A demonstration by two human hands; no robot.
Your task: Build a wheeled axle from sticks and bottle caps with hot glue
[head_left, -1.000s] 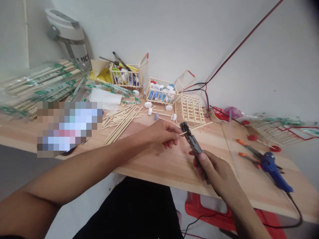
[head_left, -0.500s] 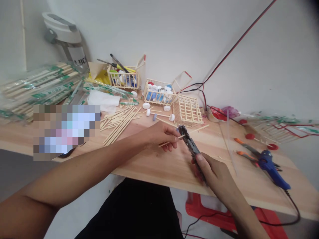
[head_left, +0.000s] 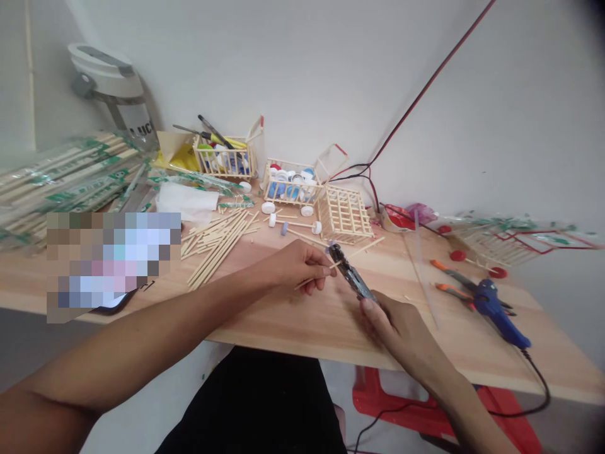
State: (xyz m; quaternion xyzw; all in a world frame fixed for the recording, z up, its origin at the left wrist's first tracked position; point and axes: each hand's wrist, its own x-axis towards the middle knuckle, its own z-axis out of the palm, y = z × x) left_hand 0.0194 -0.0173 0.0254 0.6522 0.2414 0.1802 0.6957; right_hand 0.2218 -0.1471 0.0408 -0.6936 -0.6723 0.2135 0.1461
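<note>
Your left hand (head_left: 297,268) was pinching a thin wooden stick (head_left: 314,278) between the thumb and the bent fingers, with the stick's far end reaching right of the hand to the head of the black pliers (head_left: 350,273). Your right hand (head_left: 397,328) was closed around the pliers' handles, which it mostly hid, with the thumb lying along the top and the head pointing up and left toward your left hand. You could not tell from this view whether the pliers' jaws were biting the stick or only sat against it. Both hands hovered over the pale wooden tabletop (head_left: 283,321). Beyond your left hand lay a loose heap of wooden sticks (head_left: 217,249), and farther left, plastic-wrapped bundles of sticks (head_left: 70,170) and a pixelated patch that hid whatever was there. Ahead of that hand stood a stick lattice panel (head_left: 343,214) and two small stick carts holding bottle caps (head_left: 288,186). Right of your right hand lay two orange-handled pliers (head_left: 454,282) and a blue hot glue gun (head_left: 496,309), with a red stool (head_left: 378,403) below the table edge.
</note>
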